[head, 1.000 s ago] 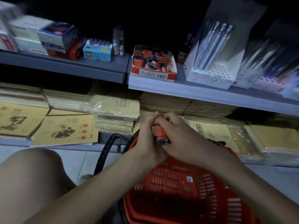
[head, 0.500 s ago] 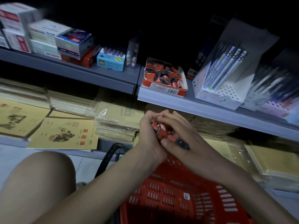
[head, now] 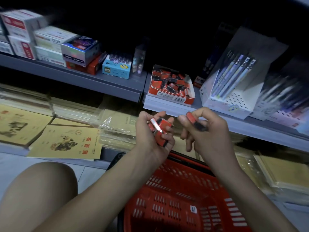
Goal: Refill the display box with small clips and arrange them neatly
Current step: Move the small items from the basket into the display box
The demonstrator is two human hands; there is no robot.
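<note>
Shop shelf (head: 107,84) behind; left hand (head: 150,133) grips several clip packs (head: 160,129); right hand (head: 205,129) pinches one clip pack (head: 194,120).

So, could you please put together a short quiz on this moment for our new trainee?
1. True or false: the display box is empty.
2. The left hand holds: A) one pen, B) several red clip packs, C) nothing.
3. Short answer: what does the right hand pinch?

Key: 1 false, it already holds packs. 2 B. 3 a red clip pack.
</note>
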